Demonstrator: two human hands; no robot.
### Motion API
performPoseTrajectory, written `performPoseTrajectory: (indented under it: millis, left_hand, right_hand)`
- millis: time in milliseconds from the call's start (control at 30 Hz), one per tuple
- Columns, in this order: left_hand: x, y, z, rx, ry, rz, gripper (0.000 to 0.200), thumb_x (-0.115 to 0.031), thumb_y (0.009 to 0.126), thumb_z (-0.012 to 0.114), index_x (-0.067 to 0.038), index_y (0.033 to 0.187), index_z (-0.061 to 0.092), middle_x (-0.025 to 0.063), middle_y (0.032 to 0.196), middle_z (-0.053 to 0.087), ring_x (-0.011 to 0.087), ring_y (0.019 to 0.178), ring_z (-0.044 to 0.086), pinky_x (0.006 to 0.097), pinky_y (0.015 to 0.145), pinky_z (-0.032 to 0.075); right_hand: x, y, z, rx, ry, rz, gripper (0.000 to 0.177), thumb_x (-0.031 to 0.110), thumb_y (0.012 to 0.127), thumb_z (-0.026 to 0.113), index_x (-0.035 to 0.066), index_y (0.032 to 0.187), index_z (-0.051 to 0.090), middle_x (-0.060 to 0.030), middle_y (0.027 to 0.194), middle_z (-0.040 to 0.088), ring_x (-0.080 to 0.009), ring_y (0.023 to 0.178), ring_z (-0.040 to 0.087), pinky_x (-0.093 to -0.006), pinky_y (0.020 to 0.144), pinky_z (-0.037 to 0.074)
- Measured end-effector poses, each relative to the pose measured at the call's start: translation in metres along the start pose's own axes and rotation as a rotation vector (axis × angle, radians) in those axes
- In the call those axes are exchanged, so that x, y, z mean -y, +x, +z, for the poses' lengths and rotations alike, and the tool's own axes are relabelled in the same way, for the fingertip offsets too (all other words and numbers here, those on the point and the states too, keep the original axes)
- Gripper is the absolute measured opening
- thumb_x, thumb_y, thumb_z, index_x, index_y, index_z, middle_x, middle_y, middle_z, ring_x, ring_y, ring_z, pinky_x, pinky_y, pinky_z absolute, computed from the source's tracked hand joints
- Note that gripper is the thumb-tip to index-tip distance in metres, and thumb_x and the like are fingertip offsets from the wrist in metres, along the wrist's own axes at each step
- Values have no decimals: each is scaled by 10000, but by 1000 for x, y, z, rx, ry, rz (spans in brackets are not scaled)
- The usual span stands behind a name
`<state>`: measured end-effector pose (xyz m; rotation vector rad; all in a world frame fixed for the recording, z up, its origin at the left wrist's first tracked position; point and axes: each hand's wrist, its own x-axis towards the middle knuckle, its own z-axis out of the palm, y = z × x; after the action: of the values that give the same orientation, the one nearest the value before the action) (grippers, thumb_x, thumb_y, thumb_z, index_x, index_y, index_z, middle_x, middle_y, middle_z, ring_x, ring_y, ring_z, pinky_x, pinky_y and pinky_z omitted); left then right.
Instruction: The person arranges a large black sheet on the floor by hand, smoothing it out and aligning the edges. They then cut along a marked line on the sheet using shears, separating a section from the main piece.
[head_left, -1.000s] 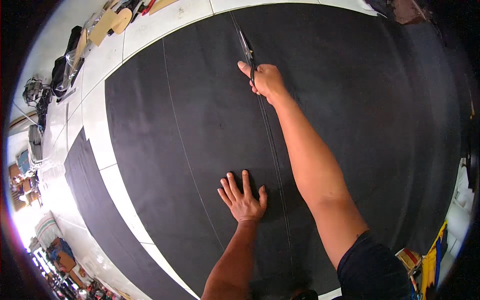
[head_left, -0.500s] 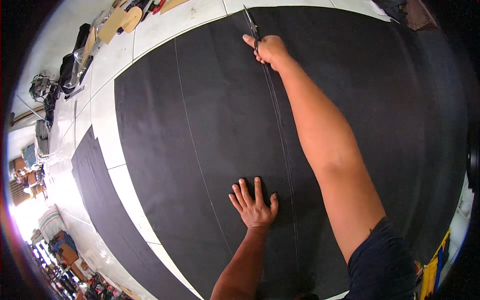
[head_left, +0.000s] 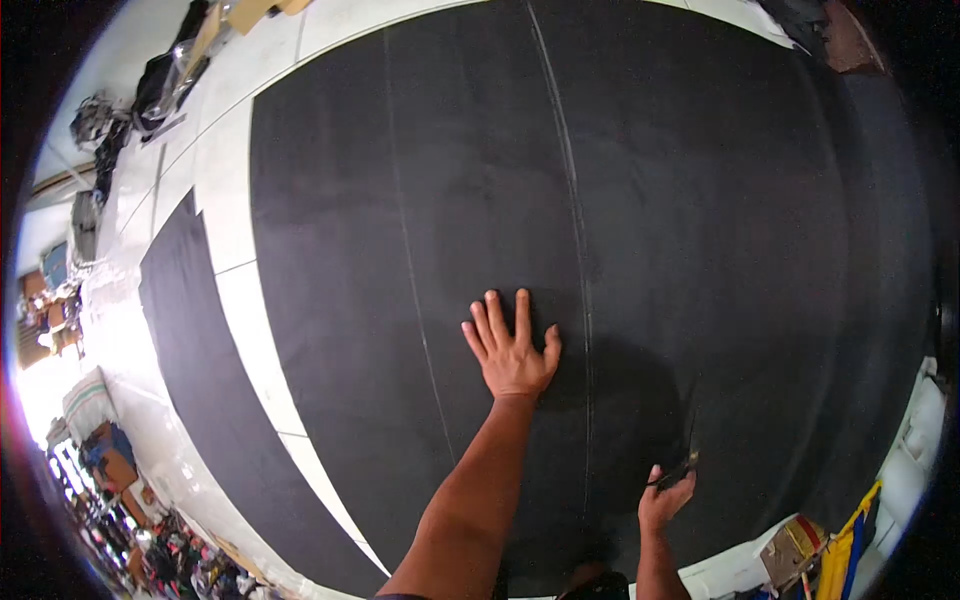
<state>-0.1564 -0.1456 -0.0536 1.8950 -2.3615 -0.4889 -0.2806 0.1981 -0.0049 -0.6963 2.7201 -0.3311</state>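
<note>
A large black sheet (head_left: 720, 250) lies spread over white floor tiles, with thin pale lines marked along it. Flat on its middle, fingers spread, rests my left hand (head_left: 515, 352), between two of those lines. My right hand (head_left: 668, 498) is low on the right side near the sheet's front edge, fingers closed round the scissors (head_left: 692, 452). The scissors' blades point up and away, dark and hard to make out against the sheet.
A narrower black strip (head_left: 225, 380) lies to the left on the tiles (head_left: 236, 290). Clutter lines the far left. At the lower right are a small cardboard box (head_left: 795, 548) and yellow and blue material (head_left: 842, 550). Brown material (head_left: 852, 38) sits at the upper right.
My right hand has come back with the scissors from the sheet's far edge to its near right part. My left hand remains flat on the sheet. The view has shifted slightly.
</note>
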Motion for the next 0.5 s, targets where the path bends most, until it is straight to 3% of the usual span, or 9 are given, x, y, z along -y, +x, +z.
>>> performPoseTrajectory:
  millis: [33, 133, 333, 500]
  left_hand:
    - [-2, 2, 2, -26, -7, 8, 691, -482, 893, 570, -163, 1484, 405, 231, 1554, 263, 444, 1461, 175, 596, 1180, 88]
    - [2, -2, 1, -88, -1, 32, 682, -487, 900, 557, -164, 1482, 407, 234, 1545, 281, 442, 1458, 185, 584, 1184, 96]
    - [9, -9, 15, -252, 23, 117, 684, -513, 909, 546, -164, 1481, 410, 245, 1537, 297, 443, 1457, 192, 569, 1184, 111]
    - [25, -19, -12, -192, -287, 203, 583, -441, 964, 528, -128, 1449, 448, 251, 1514, 338, 457, 1422, 262, 527, 1156, 231]
  right_hand:
    - [-7, -7, 9, -25, 14, 18, 684, 368, 937, 634, -92, 1365, 365, -276, 1310, 463, -431, 1228, 453, -506, 1052, 344]
    - [-38, -14, 47, -260, -206, -272, 665, 337, 948, 614, -103, 1372, 353, -288, 1324, 456, -448, 1226, 446, -528, 1052, 330]
    - [-45, -20, 54, -295, -51, -232, 659, 404, 947, 596, -65, 1346, 362, -301, 1360, 446, -471, 1285, 437, -592, 1086, 323]
    - [-49, -25, 50, -290, -19, -178, 702, 422, 928, 618, -57, 1365, 351, -271, 1419, 416, -442, 1340, 382, -555, 1112, 281]
